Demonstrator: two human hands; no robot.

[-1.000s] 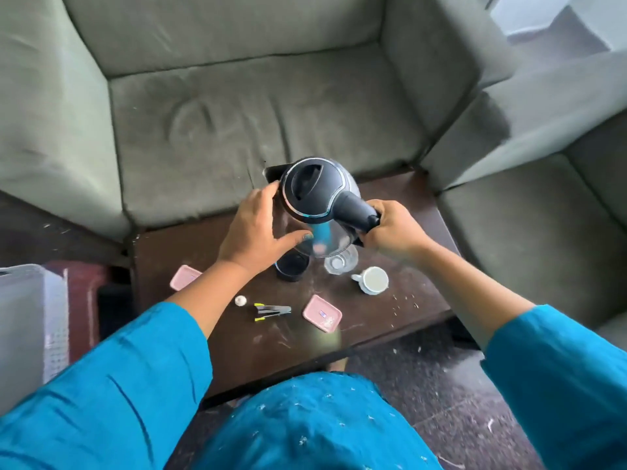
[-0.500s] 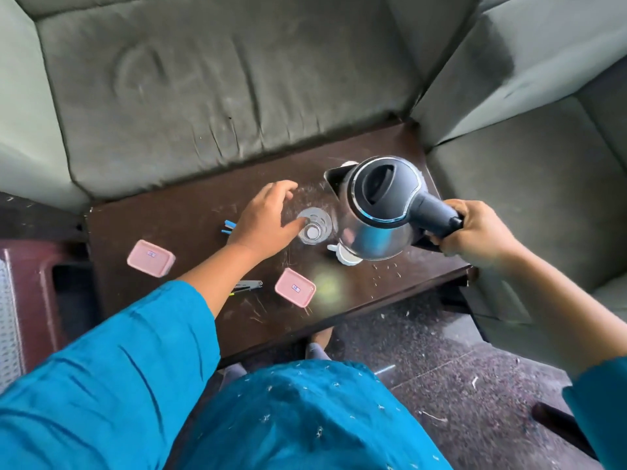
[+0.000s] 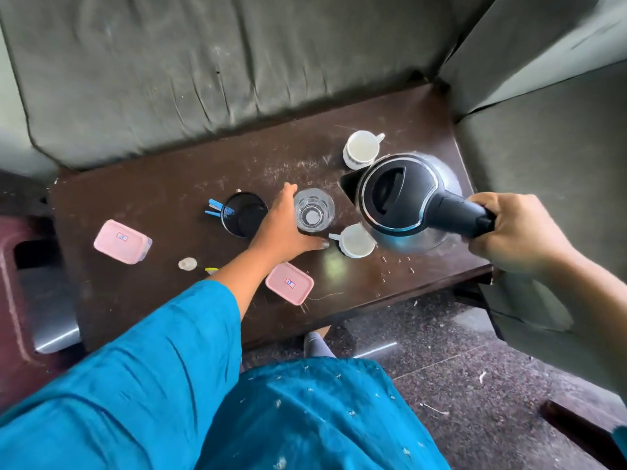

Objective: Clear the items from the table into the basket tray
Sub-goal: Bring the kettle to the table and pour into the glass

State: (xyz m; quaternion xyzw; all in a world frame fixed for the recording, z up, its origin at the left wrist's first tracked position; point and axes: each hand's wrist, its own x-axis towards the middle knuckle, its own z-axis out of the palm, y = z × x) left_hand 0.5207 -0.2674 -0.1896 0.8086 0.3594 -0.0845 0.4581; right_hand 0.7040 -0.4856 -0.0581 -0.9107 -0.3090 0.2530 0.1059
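Note:
My right hand (image 3: 519, 232) grips the black handle of a steel electric kettle (image 3: 403, 198) and holds it over the right end of the dark wooden table (image 3: 169, 184). Around a clear glass (image 3: 314, 210) on the table's middle my left hand (image 3: 285, 225) is cupped, fingers on its far left side and thumb along its near side. One white cup (image 3: 361, 149) stands behind the kettle. Another white cup (image 3: 354, 240) is partly under it. A black mesh pot (image 3: 242, 213) stands left of my left hand. No basket tray is in sight.
Two pink lidded boxes (image 3: 122, 240) (image 3: 290, 283), a small white cap (image 3: 187, 264) and a blue clip (image 3: 213, 207) lie on the table. Grey sofa cushions (image 3: 237, 62) hem in its far and right sides. A maroon stool (image 3: 13, 300) stands at the left.
My right hand has carried the kettle to the right and held it there. My left hand left the kettle, dropped to the table and closed around the glass. The camera tilted down.

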